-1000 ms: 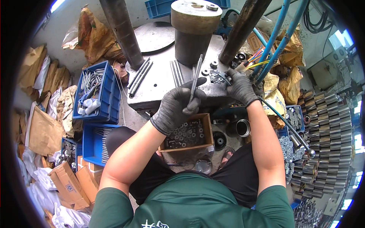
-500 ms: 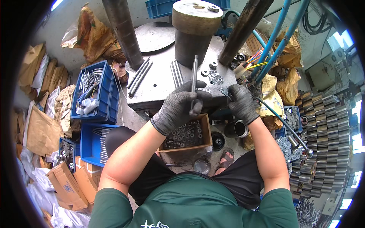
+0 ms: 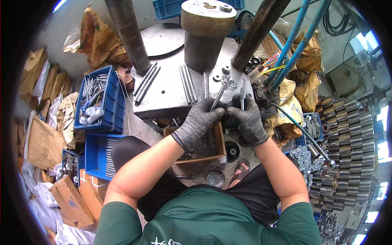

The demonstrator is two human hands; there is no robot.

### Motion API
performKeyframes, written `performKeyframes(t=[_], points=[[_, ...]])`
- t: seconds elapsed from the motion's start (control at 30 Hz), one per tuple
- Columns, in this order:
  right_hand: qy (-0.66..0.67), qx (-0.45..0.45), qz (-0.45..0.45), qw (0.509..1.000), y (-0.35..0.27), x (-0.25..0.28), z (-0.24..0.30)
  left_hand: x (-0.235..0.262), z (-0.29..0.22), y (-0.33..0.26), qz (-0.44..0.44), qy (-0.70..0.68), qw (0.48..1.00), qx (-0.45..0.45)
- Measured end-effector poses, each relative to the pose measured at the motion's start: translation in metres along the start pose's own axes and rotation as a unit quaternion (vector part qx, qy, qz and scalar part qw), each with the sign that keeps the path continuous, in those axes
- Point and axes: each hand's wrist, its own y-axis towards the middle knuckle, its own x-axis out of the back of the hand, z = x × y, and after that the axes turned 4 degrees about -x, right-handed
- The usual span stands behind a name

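Long steel rod (image 3: 219, 93): thin, plain grey, tilted so its top leans right, lower end pinched in the gloved left hand (image 3: 199, 121), just in front of the metal work plate (image 3: 167, 94) near edge. Short steel pin (image 3: 243, 93): same grey, held near upright by the gloved right hand (image 3: 248, 121), just right of the rod, over the plate's right corner.
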Motion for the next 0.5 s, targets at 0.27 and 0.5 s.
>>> performKeyframes(t=[0.27,0.5], points=[[-0.030,-0.050,0.023,0.998,-0.003,0.004,0.004,0.003,-0.001,0.003,0.018,-0.025,0.998,0.058],[-0.533,0.243,0.029,0.810,-0.010,0.006,0.020,0.023,0.007,0.020,-0.095,-0.171,0.978,0.070]])
